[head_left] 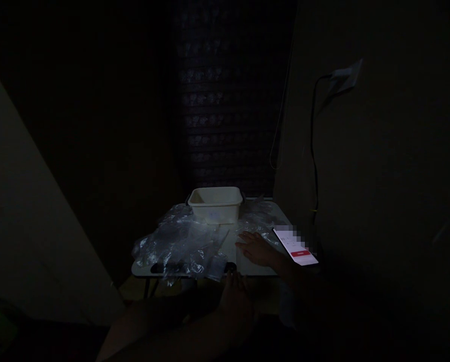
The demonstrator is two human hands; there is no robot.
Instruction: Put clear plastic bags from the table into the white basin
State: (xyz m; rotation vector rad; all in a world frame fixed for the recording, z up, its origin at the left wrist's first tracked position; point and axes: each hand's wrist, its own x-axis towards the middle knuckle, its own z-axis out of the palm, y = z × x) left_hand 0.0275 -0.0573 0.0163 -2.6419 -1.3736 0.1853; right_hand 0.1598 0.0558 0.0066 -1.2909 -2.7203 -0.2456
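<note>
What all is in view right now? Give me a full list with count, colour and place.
table: one, white, centre of the dark room
tub: one, white, rectangular, at the table's far edge
clear plastic bags: a crumpled pile, count unclear, transparent, on the left half of the table
more clear plastic: a smaller heap, transparent, right of the tub
phone: one, lit screen with a red bar, at the table's right edge
wall socket: one, white, on the right wall, with a dark cable hanging down
right hand: flat on the table, fingers spread, just left of the phone
left hand: at the table's near edge, by the plastic pile; too dark to tell its grip
</note>
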